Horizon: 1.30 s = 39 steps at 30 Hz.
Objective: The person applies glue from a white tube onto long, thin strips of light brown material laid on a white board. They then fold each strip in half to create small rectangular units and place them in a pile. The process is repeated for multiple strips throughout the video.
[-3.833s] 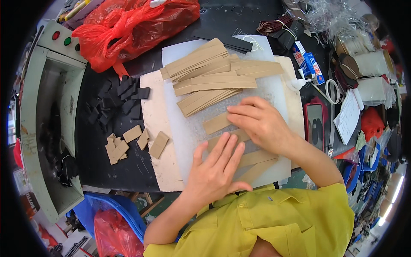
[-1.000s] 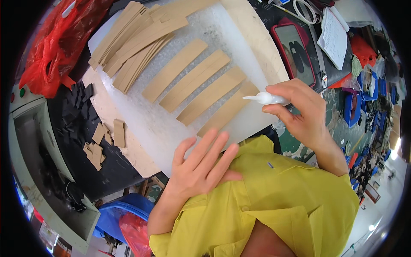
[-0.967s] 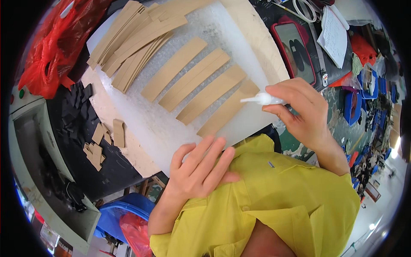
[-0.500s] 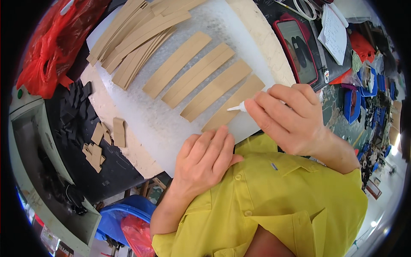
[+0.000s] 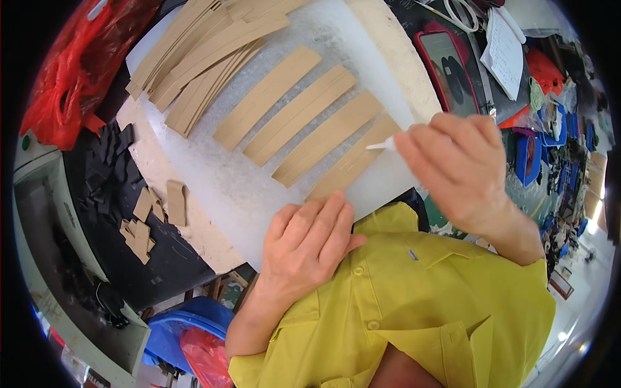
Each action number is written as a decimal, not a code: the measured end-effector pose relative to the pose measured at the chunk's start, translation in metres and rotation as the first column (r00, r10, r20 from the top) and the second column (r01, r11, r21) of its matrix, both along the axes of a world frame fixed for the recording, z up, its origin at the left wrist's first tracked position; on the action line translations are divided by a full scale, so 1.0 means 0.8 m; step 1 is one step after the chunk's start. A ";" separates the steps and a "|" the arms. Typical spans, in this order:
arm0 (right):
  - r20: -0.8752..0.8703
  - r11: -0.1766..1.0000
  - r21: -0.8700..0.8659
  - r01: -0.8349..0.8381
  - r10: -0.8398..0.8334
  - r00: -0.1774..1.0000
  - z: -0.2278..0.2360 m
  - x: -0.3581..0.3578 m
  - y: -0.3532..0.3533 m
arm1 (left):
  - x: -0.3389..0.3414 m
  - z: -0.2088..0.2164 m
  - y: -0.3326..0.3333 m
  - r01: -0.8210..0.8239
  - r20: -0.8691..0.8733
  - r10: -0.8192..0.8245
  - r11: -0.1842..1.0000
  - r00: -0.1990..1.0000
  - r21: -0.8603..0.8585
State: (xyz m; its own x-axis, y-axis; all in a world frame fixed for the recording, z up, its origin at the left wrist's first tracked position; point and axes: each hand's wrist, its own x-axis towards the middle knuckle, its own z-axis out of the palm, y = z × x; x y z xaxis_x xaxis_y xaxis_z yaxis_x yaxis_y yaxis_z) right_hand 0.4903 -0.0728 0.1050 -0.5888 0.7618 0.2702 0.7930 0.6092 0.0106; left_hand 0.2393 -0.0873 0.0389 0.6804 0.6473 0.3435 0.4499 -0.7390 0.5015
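Black worktop carries a cream slab, and on that lies a translucent white board, aslant in my view. Across it, 4 flat tan strips lie side by side with narrow gaps between them. From my remote seat I attend to the near tan strip, closest to the wearer's yellow shirt. Its long axis climbs from lower left to upper right, so it sits ahead of the left hand and to the left of the right hand.

I see the left hand palm down, its 4 fingers side by side, fingertips at the strip's lower end; I cannot tell whether they press. The right hand, blurred, is nearer the upper end and pinches a small white nozzle bottle, mostly hidden by the fingers. Its tip points left over the strip's upper half; contact I can't make out.

For room, I have a bare margin between this strip and the board's lower-right edge, and a broader bare area left of the strips' lower ends. Toward the upper left, a fanned tan pile takes up the board.
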 end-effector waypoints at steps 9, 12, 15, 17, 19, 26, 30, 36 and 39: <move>-0.055 0.997 -0.050 -0.055 0.052 0.997 -0.008 -0.023 0.029 | 0.001 0.013 0.039 -0.078 0.030 0.076 0.994 0.997 0.072; 0.010 0.997 -0.060 -0.049 0.050 0.999 -0.006 -0.017 0.031 | -0.001 0.006 0.043 -0.082 -0.018 0.084 0.992 0.996 0.092; -0.012 0.999 -0.022 -0.034 0.034 0.999 -0.006 -0.008 0.041 | 0.001 -0.002 0.043 -0.097 -0.013 0.098 0.992 0.995 0.085; -0.041 0.996 -0.070 -0.050 0.047 0.998 -0.003 -0.020 0.039 | 0.001 -0.002 0.041 -0.100 -0.005 0.101 0.992 0.995 0.082; -0.039 0.995 -0.079 -0.059 0.056 0.998 -0.006 -0.022 0.042 | 0.001 -0.001 0.041 -0.107 -0.010 0.108 0.990 0.994 0.089; -0.051 0.997 -0.018 -0.074 0.073 0.996 -0.007 -0.023 0.067 | -0.008 0.008 0.053 -0.145 0.060 0.141 0.987 0.988 0.074; -0.018 0.994 -0.031 -0.101 0.101 0.995 -0.015 -0.034 0.075 | -0.014 0.006 0.073 -0.178 -0.035 0.180 0.982 0.983 0.056; -0.025 0.995 -0.026 -0.098 0.097 0.995 -0.009 -0.032 0.088 | -0.016 -0.004 0.071 -0.191 -0.026 0.193 0.979 0.981 0.069; -0.059 0.995 -0.024 -0.100 0.098 0.993 -0.015 -0.044 0.092 | -0.017 -0.004 0.072 -0.188 -0.017 0.190 0.979 0.982 0.073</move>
